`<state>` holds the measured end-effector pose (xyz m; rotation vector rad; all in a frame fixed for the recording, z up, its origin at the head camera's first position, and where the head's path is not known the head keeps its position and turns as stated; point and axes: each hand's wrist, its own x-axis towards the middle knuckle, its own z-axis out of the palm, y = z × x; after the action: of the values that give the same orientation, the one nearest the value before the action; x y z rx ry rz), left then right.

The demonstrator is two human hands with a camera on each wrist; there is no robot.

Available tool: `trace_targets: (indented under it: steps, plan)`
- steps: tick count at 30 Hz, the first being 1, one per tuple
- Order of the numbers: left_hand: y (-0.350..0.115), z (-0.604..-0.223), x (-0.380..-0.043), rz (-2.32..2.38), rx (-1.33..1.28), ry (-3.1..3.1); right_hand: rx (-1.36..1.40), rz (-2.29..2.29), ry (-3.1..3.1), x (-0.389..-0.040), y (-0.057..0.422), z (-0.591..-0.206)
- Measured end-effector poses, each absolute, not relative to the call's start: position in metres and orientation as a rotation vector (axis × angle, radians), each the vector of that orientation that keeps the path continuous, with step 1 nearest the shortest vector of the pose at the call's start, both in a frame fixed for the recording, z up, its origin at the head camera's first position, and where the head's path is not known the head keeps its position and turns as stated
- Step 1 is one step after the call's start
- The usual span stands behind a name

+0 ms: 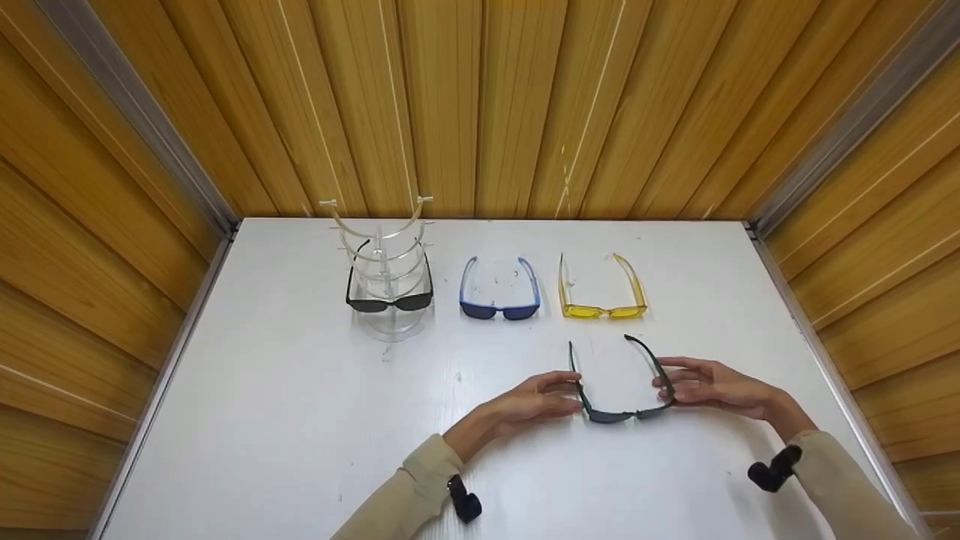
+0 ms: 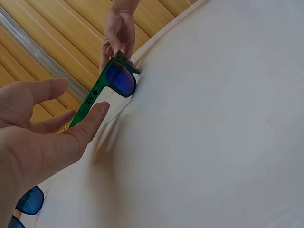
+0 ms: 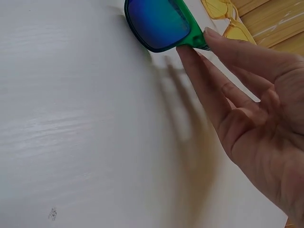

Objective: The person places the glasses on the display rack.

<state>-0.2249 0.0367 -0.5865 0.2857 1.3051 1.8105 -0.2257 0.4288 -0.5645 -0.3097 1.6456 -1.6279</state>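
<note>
Green-framed sunglasses [image 1: 611, 415] with dark, bluish lenses are held above the white table, arms unfolded and pointing away from me. My right hand [image 1: 712, 386] pinches their right arm close to the hinge, between thumb and fingertip in the right wrist view. At the left arm, my left hand [image 1: 529, 401] has its fingers and thumb about the arm; the exact contact is partly hidden in the left wrist view. Behind them lie yellow sunglasses [image 1: 604, 311] and blue sunglasses [image 1: 500, 310], both with arms unfolded.
A clear glasses stand [image 1: 388, 277] with several tiers is at the back left, with black sunglasses [image 1: 390, 303] on its lowest tier. Wood-patterned walls [image 1: 480, 112] enclose the white table [image 1: 285, 420] at the back and sides.
</note>
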Motion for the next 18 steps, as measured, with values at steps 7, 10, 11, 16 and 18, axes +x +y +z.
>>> trace_targets:
  steps: [7, 10, 11, 16, 18]
  plan:
    - [0.03, -0.585, -0.223, 1.859, 0.242, 1.301, -0.299, -1.568, 1.706, -0.226, 0.417, -0.561]
    - [0.028, -0.586, -0.222, 1.874, 0.226, 1.301, -0.282, -1.557, 1.716, -0.225, 0.412, -0.559]
    - [0.027, -0.586, -0.222, 1.88, 0.223, 1.3, -0.279, -1.556, 1.72, -0.224, 0.411, -0.558]
    - [0.021, -0.587, -0.223, 1.917, 0.217, 1.271, -0.248, -1.584, 1.745, -0.219, 0.398, -0.55]
    - [0.015, -0.587, -0.223, 1.94, 0.21, 1.268, -0.234, -1.605, 1.754, -0.22, 0.39, -0.547]
